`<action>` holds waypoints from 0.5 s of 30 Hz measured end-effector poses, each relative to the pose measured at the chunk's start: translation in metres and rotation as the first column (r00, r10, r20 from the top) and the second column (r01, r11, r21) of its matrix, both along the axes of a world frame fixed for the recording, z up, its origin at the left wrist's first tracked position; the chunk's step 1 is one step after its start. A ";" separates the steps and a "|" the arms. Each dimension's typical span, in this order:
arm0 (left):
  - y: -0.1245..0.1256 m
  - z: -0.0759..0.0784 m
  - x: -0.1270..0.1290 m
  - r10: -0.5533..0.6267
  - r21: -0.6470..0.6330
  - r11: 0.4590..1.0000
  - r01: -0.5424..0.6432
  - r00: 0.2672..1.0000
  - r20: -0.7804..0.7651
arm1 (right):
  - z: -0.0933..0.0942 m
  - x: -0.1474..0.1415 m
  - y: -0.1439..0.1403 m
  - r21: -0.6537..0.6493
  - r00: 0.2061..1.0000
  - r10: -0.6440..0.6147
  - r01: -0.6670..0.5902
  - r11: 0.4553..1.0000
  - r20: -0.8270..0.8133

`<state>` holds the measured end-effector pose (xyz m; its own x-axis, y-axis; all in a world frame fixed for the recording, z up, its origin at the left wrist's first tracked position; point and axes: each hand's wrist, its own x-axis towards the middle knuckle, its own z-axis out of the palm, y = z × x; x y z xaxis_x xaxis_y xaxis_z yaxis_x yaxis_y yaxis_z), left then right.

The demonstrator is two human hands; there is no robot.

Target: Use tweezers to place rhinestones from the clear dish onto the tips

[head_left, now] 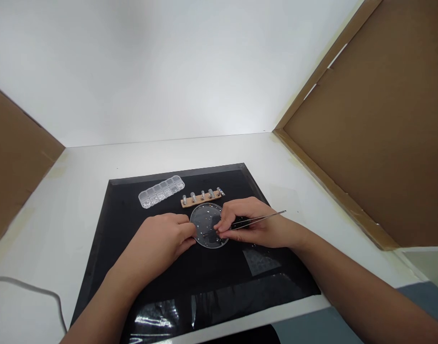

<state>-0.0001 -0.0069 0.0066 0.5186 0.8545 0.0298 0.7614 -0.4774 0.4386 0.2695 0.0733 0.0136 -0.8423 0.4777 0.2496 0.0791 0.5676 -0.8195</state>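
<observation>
A round clear dish (206,219) with several tiny beads in it lies on a black mat (212,282). My left hand (161,241) rests on the mat and pinches the dish's left rim. My right hand (249,222) holds thin metal tweezers (265,218), whose tips reach into the dish while the long end points right. Just behind the dish lies a small wooden strip (201,197) with several metal pegs standing on it. A clear compartment box (161,191) with small bits lies farther back on the left.
The mat lies on a white table (61,210). Brown cardboard walls stand at the left (14,162) and right (377,143). A grey cable (36,289) runs along the table's near left. A small clear bag (260,260) lies on the mat near my right forearm.
</observation>
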 end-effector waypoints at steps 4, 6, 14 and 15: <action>0.000 0.001 0.001 0.006 -0.015 1.000 -0.006 1.000 -0.006 | 0.000 0.000 0.000 -0.001 1.000 -0.002 0.002 1.000 0.006; 0.000 0.002 0.001 0.013 -0.029 0.999 -0.013 1.000 -0.011 | 0.000 0.000 0.000 -0.001 1.000 0.000 0.000 1.000 0.006; 0.000 0.002 0.001 0.008 -0.014 1.000 -0.008 1.000 -0.007 | 0.000 0.000 -0.001 0.015 1.000 0.001 -0.001 1.000 0.018; 0.000 0.002 0.001 0.008 -0.012 1.000 -0.009 1.000 -0.007 | 0.000 0.000 -0.001 0.015 1.000 0.002 -0.002 1.000 0.017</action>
<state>0.0006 -0.0066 0.0086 0.5115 0.8591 0.0158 0.7685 -0.4656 0.4388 0.2698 0.0718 0.0134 -0.8474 0.4724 0.2424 0.0920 0.5804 -0.8091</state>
